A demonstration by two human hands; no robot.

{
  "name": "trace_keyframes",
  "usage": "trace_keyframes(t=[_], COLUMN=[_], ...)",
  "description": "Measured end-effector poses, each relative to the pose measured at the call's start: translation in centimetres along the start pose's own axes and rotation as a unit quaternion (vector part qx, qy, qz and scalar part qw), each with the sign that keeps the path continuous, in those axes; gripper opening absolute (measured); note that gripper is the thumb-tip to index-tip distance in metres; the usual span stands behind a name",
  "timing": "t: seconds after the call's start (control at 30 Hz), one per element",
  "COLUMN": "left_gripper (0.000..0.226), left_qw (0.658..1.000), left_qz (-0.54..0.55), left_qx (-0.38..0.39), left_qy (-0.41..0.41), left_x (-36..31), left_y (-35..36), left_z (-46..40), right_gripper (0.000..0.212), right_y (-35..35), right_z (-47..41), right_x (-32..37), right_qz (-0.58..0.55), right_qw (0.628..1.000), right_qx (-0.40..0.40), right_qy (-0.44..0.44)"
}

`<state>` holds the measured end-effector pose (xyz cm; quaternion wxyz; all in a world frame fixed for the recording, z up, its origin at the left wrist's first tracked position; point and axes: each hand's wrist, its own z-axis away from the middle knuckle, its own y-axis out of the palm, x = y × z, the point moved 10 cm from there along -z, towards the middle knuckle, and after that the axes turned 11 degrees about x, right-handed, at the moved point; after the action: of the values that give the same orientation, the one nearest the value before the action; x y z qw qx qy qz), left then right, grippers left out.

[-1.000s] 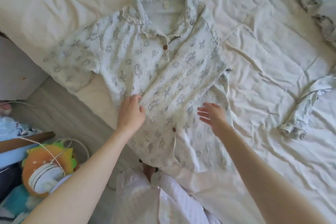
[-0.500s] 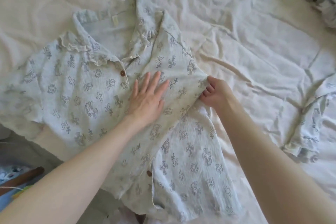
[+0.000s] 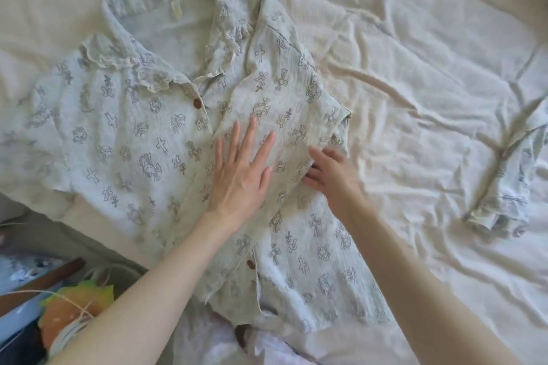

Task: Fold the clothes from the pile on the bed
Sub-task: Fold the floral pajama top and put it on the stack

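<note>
shirt [image 3: 124,139] face-up on bed [image 3: 415,38], right side folded in | left hand [image 3: 240,178] flat, fingers spread, I pin the fold so it holds | right hand [image 3: 332,172] at fold edge, fingers loosely curled; pinch: cannot tell | second garment [image 3: 504,187] waits right

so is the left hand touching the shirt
Touching. The head view shows the left hand lying flat, fingers spread, on the shirt front with no gap.

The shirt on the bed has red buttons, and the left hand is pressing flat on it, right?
Not quite. The head view shows the shirt has brown buttons, not red. The left hand is indeed pressing flat on it, on the bed.
</note>
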<state>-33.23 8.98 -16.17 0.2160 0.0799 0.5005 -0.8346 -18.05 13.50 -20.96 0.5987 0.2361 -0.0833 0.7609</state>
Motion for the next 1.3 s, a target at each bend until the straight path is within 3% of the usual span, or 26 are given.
trace_keyframes(t=[0.13,0.2,0.27,0.33,0.4,0.5,0.6,0.73,0.83,1.07,1.17,1.3], left_gripper=[0.060,0.058,0.055,0.053,0.050,0.041,0.036,0.035,0.039,0.055,0.060,0.051], left_qw=[0.995,0.991,0.992,0.992,0.993,0.984,0.951,0.880,0.855,0.928,0.943,0.953], left_qz=[0.011,-0.004,0.003,0.014,0.037,0.167,0.278,0.360,0.351,0.184,0.152,0.076], left_qx=[0.085,0.109,0.109,0.111,0.106,0.056,-0.019,-0.100,-0.124,-0.129,-0.109,-0.088], left_qy=[-0.060,-0.075,-0.067,-0.054,-0.035,-0.039,-0.130,-0.293,-0.361,-0.296,-0.277,-0.280], left_x=[2.6,3.6,3.7,3.6,3.2,4.4,10.0,21.8,29.9,41.3,43.6,46.1], left_y=[5.3,7.0,7.4,7.4,7.3,5.8,3.4,0.7,-1.0,-7.7,-8.9,-9.3], left_z=[6.8,9.2,10.4,11.5,12.9,15.2,17.5,21.2,22.8,18.0,15.3,14.9], right_gripper=[0.032,0.034,0.038,0.044,0.049,0.054,0.058,0.060,0.060,0.065,0.065,0.067], right_y=[-2.1,-4.5,-5.1,-3.0,0.1,5.2,12.0,21.1,26.3,34.2,34.9,34.6], right_z=[1.8,2.5,3.1,3.9,5.3,7.4,7.7,6.7,5.6,3.5,1.9,0.5], right_x=[-1.5,-0.2,1.1,1.8,1.2,-0.6,-3.7,-7.8,-9.6,-10.1,-10.3,-10.5], right_qz=[0.089,0.179,0.299,0.419,0.543,0.653,0.727,0.786,0.804,0.814,0.824,0.847], right_qw=[0.991,0.968,0.930,0.882,0.809,0.719,0.655,0.577,0.547,0.520,0.519,0.496], right_qx=[-0.073,-0.153,-0.183,-0.157,-0.143,-0.125,-0.033,0.059,0.083,0.040,0.029,0.025], right_qy=[-0.060,-0.086,-0.111,-0.150,-0.177,-0.202,-0.203,-0.214,-0.219,-0.254,-0.225,-0.190])
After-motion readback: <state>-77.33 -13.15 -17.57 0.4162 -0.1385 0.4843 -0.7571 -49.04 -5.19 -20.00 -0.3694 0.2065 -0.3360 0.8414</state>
